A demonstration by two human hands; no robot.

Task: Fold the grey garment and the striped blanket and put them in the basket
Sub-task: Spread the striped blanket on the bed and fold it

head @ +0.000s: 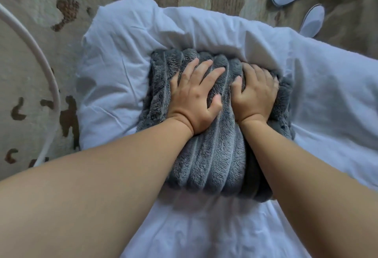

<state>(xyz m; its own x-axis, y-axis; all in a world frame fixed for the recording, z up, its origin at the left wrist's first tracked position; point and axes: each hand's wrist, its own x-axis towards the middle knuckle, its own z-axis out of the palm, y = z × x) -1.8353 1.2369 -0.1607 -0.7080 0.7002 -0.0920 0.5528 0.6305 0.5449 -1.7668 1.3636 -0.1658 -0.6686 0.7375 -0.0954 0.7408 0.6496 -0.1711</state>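
- A folded grey ribbed plush blanket (210, 155) lies on the white bed (122, 63), beneath both hands.
- The left hand (194, 96) presses flat, fingers spread; the right hand (255, 96) grips its far edge.

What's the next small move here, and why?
Probably grip the blanket at both sides and lift it. It looks folded into a compact bundle on the duvet; the left hand presses flat on top, and the right hand curls over its far edge.
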